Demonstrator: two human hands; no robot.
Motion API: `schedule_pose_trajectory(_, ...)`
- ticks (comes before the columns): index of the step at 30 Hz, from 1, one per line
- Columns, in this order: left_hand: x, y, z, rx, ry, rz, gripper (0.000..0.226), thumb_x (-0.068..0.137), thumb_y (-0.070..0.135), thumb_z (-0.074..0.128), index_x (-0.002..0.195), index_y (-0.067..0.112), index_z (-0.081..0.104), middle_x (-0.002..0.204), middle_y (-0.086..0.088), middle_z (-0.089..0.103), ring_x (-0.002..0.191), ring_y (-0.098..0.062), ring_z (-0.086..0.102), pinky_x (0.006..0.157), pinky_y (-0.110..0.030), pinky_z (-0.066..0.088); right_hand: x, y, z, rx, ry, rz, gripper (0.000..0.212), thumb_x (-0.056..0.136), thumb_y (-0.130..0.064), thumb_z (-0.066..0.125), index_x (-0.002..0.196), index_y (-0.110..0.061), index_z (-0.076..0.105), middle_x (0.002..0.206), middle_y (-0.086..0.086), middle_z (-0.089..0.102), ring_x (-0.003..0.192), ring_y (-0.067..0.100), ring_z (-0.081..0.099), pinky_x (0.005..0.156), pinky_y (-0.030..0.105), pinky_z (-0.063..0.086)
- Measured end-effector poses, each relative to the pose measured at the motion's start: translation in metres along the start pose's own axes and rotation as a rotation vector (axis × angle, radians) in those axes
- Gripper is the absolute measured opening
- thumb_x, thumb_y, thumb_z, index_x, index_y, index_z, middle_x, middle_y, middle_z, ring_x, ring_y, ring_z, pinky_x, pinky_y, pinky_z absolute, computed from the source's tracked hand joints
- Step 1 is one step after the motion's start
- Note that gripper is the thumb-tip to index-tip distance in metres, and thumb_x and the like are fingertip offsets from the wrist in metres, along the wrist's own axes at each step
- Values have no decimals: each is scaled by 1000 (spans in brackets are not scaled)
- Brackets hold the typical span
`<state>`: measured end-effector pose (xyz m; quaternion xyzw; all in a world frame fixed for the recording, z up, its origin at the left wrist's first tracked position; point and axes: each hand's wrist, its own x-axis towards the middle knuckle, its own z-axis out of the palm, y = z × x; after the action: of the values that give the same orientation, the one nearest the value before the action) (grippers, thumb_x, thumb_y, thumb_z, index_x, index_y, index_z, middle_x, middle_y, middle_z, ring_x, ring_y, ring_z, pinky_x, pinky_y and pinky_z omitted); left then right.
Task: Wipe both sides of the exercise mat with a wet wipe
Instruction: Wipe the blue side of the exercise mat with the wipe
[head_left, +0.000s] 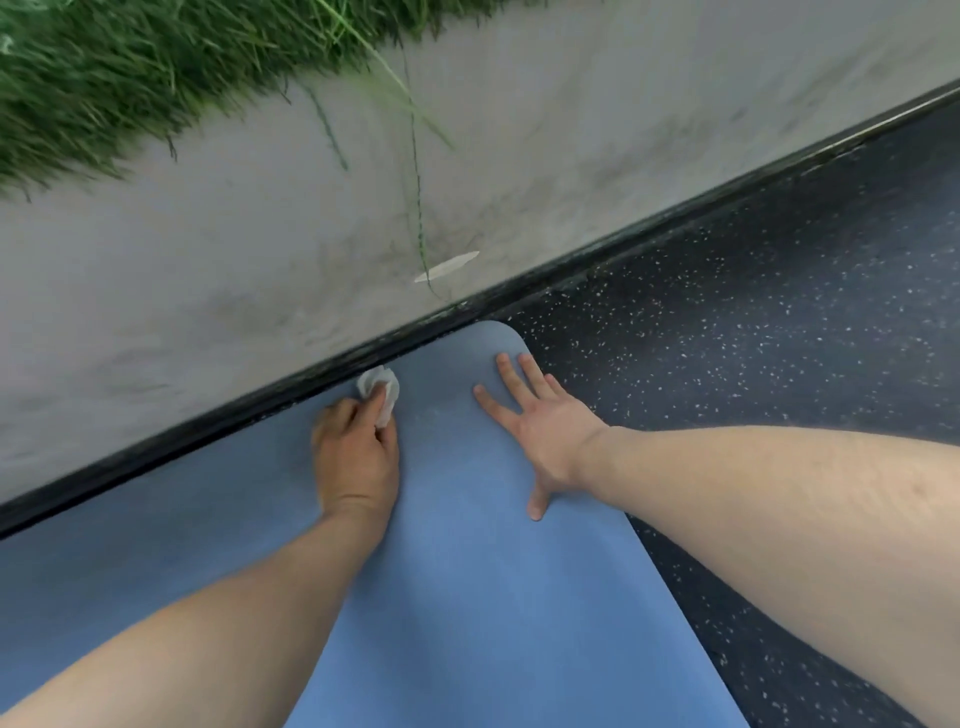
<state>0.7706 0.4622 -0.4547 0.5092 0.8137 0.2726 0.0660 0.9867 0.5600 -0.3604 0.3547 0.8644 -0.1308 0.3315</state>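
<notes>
— What is the person working on at the moment?

— The upper face of the exercise mat (467, 597). It is lying flat on the dark speckled floor (753, 322), running from under both arms up to a rounded corner just past the fingertips, and its far edge is sitting tight against the black threshold strip (260, 415). Only one blue side is showing, so I judge the first side is being wiped and the flip is not yet done.

— And the hands?

— The right hand (540, 431) is pressing flat on the mat with straight, spread fingers, seemingly pinning that corner. The left hand (356, 457) is curling its fingers around the wet wipe (382, 392), a small white bunch poking out beyond the fingertips, touching the mat right at the strip.

— What does the next move call for?

— Probably drawing the wipe back along the mat in overlapping strokes while the flat hand is holding it steady, then turning it over.

— How is the mat looking?

— Smooth, matte blue, no creases; I cannot make out damp streaks.
</notes>
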Motion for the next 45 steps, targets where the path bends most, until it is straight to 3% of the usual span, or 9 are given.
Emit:
schedule_pose_trajectory(7,3,13,-11,-71,-24,-125,17,95,22,64,105,19,76,78,-8,62,78,-34,59,67,-39,51,-1,0,4,27,48,-15,169,49,-62,98,165,-26,-20,167,20,-35,156,43,-27,131,54,9)
schedule_pose_trajectory(11,21,31,-7,31,22,-258,37,100,37,54,78,16,73,65,-7,65,62,-29,60,59,-34,42,0,4,7,30,74,-32,170,48,-64,98,165,-27,-19,167,19,-35,156,43,-28,131,55,10)
schedule_pose_trajectory(16,12,62,15,-8,-205,479,23,94,29,59,88,18,78,69,-3,67,65,-29,61,64,-31,50,-3,7,11,19,107,-45,170,48,-66,97,165,-28,-20,168,15,-33,157,38,-27,131,51,15)
schedule_pose_trajectory(21,26,34,-11,112,0,24,50,104,44,45,67,15,61,65,-6,62,67,-31,63,57,-34,48,-11,6,9,60,115,-45,169,52,-67,96,164,-25,-24,169,7,-34,158,30,-28,128,44,18)
schedule_pose_trajectory(26,-8,54,-4,42,-305,536,29,100,38,50,104,25,76,74,-3,68,69,-29,63,59,-29,46,-34,12,26,221,147,-43,170,53,-66,96,164,-15,-22,170,6,-34,160,19,-18,129,34,18)
schedule_pose_trajectory(30,8,50,-16,45,-35,31,45,105,40,46,76,13,68,76,-6,70,77,-29,68,66,-32,53,-48,18,42,238,157,-58,170,49,-71,95,166,-18,-17,169,0,-36,160,14,-18,127,36,27)
schedule_pose_trajectory(35,-40,72,0,-26,-391,755,30,100,35,52,96,18,77,71,-7,65,67,-29,60,58,-31,44,-45,11,46,99,139,-76,171,49,-72,94,165,-14,-18,168,12,-36,156,22,-31,127,34,21)
schedule_pose_trajectory(41,-34,61,-9,-38,-71,376,26,98,26,64,74,17,69,56,-5,50,55,-30,50,52,-36,45,-47,9,45,86,121,-64,171,52,-70,94,164,-14,-23,166,11,-39,155,22,-34,126,36,24)
schedule_pose_trajectory(45,-89,76,-2,-68,-403,856,14,95,23,66,104,17,75,67,-6,55,64,-28,48,59,-33,34,-51,10,43,80,106,-72,169,54,-72,92,164,-13,-22,166,13,-38,155,23,-34,127,31,15)
